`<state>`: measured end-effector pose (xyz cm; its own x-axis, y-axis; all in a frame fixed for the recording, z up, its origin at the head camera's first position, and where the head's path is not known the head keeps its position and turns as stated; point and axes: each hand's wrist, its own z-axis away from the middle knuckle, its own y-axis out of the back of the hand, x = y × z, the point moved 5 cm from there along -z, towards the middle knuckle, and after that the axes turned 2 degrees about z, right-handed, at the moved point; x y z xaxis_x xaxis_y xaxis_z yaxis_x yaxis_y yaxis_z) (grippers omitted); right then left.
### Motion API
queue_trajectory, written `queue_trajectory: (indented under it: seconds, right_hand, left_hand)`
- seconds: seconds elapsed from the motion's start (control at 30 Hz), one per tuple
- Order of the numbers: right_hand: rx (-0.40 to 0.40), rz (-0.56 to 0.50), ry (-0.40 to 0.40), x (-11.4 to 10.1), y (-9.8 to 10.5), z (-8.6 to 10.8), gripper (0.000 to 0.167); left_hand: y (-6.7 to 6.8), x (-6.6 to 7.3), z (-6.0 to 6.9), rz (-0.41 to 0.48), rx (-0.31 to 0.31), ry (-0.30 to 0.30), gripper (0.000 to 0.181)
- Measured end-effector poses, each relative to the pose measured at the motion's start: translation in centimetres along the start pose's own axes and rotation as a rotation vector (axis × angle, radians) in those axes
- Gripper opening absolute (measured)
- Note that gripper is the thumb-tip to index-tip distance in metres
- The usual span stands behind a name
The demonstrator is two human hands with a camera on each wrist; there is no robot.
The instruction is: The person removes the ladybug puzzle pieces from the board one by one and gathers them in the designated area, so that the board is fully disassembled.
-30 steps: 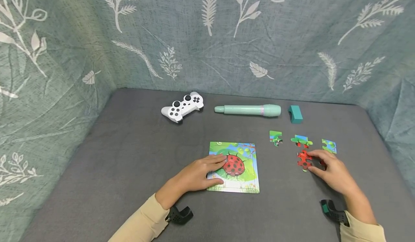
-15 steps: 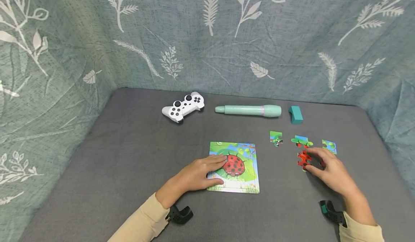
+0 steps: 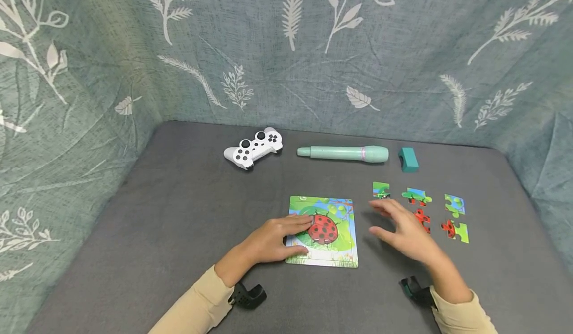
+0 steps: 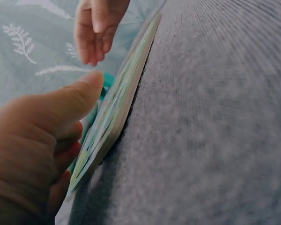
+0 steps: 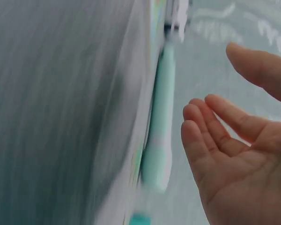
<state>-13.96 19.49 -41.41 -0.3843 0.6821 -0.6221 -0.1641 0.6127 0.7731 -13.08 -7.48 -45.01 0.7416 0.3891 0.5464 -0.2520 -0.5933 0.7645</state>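
My left hand (image 3: 278,238) rests on the left side of a square ladybug puzzle board (image 3: 344,259), its fingers nearly straight. In the left wrist view, the board's edge (image 4: 126,110) lies beside that hand's thumb. My right hand (image 3: 409,232) hovers between the board and several loose puzzle pieces, thumb and fingers apart. The right wrist view shows nothing in its palm (image 5: 253,173). A red puzzle piece (image 3: 422,218) is partly hidden behind this hand. Around it lie a red-and-green piece (image 3: 454,230), a blue-green piece (image 3: 455,204), a leafy piece (image 3: 417,195) and a green piece (image 3: 381,189).
A white game controller (image 3: 253,148) lies toward the back of the grey table (image 3: 192,200). To its right are a mint-green microphone-shaped tube (image 3: 342,153) and a teal block (image 3: 409,159). A leaf-patterned cloth (image 3: 268,75) hangs behind.
My right hand has left the red piece and moved left toward the board, uncovering the red-and-green piece. The left hand stays in place on the board.
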Motion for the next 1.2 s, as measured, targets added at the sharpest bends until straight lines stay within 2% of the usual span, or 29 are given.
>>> queue_trajectory:
  seconds: [0.1, 0.23, 0.3, 0.53, 0.87, 1.2]
  right_hand:
    - [-0.05, -0.048, 0.023, -1.5, -1.6, -1.0, 0.051]
    - [-0.104, -0.069, 0.065, -3.5, -3.9, -2.3, 0.049]
    - [-0.14, -0.059, 0.085, -4.4, -5.0, -2.8, 0.048]
    - [-0.234, -0.024, 0.124, -6.2, -7.3, -4.0, 0.048]
    - [-0.202, 0.043, 0.13, -6.5, -8.8, -4.5, 0.047]
    - [-0.163, -0.003, 0.082, -6.5, -9.4, -4.4, 0.042]
  left_hand:
    - [0.1, -0.2, -0.1, -0.005, 0.0, 0.039, 0.061]
    - [0.3, -0.8, 0.0, -0.032, -0.054, 0.133, 0.07]
    - [0.3, -1.1, 0.1, -0.039, -0.077, 0.16, 0.076]
    - [0.4, -1.6, 0.2, -0.078, -0.091, 0.167, 0.088]
    - [0.3, -1.6, 0.2, -0.106, -0.106, 0.16, 0.088]
    - [0.4, -1.6, 0.1, -0.111, -0.118, 0.167, 0.087]
